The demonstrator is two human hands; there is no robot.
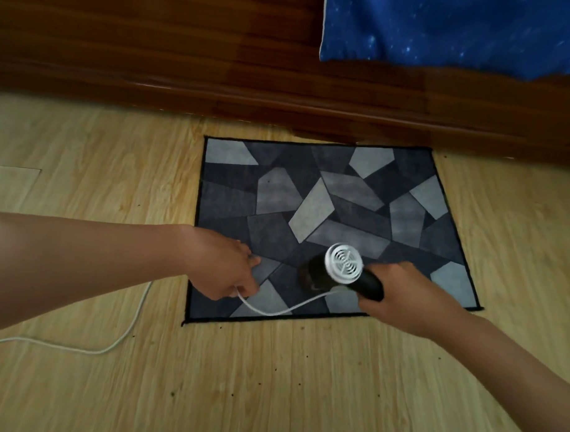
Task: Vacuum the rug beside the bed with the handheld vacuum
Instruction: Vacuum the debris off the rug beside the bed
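A grey rug (326, 198) with a pattern of angular patches lies on the light wood floor beside the dark wooden bed frame (217, 68). The handheld vacuum (343, 263), black with a round white vented back, sits over the rug's near part. My right hand (400, 291) grips its black handle. A white cord (274, 310) runs from the vacuum leftward across the rug's front edge. My left hand (223, 265) pinches that cord over the rug's near left corner. The vacuum's nozzle is hidden under its body.
The cord (78, 349) trails on across the floor (271, 383) to the left edge of view. A blue starry bedsheet (445, 30) hangs over the bed frame at the upper right. Small dark specks dot the floor in front of the rug.
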